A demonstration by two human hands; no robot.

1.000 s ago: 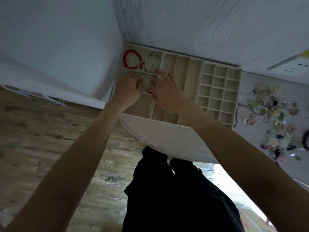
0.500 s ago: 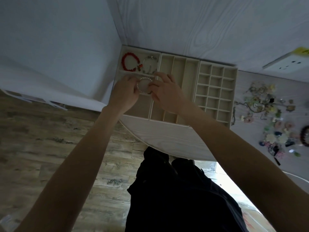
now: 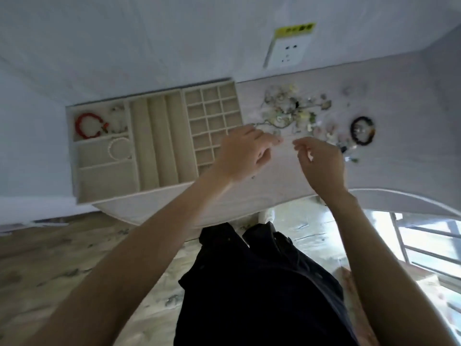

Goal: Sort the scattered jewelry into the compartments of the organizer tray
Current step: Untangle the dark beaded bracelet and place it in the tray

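Note:
The beige organizer tray (image 3: 74, 156) lies at the table's left end. A red bead bracelet (image 3: 87, 126) and a pale bracelet (image 3: 119, 118) share its top-left compartment. A white pearl bracelet (image 3: 119, 149) lies alone in the compartment below. The scattered jewelry pile (image 3: 291, 113) sits to the right of the tray, with a black bead bracelet (image 3: 363, 131) at its right side. My left hand (image 3: 245, 151) hovers over the tray's right edge, its loosely curled fingertips at the pile's near edge. My right hand (image 3: 321, 161) hangs beside it, fingers loosely curled, nothing visible in it. Both hands are motion-blurred.
The table's rounded front edge (image 3: 224, 208) runs just below the tray. A wall socket (image 3: 289, 52) with a yellow label is behind the pile. The tray's three long slots (image 3: 156, 136) and small grid cells (image 3: 212, 108) hold nothing visible. Wooden floor and my dark trousers fill the lower view.
Both hands let go of the pearl bracelet, which now lies in the middle-left compartment. They moved right to the near edge of the jewelry pile. The view swung right too.

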